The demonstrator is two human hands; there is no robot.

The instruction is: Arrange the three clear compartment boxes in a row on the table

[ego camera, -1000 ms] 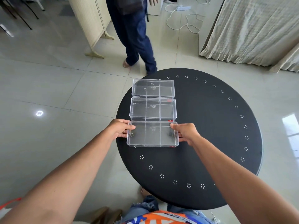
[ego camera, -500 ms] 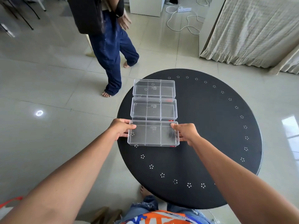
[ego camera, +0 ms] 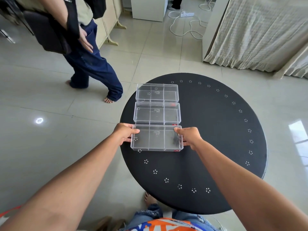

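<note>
Three clear compartment boxes lie one behind the other on the left part of the round black table (ego camera: 216,130). The far box (ego camera: 157,92) sits near the table's back-left rim, and the middle box (ego camera: 157,113) lies just in front of it. The near box (ego camera: 156,137) touches the middle one. My left hand (ego camera: 124,133) grips the near box's left end, thumb on top. My right hand (ego camera: 189,136) grips its right end the same way.
A person in dark blue trousers (ego camera: 93,69) with a black bag stands on the tiled floor left of the table. A white cable and power strip (ego camera: 186,15) lie on the floor behind. Curtains (ego camera: 260,34) hang at the back right. My knees show below the table's near edge.
Both hands and the three boxes stay in place. The person beside the table has walked from behind it toward the left and closer to me.
</note>
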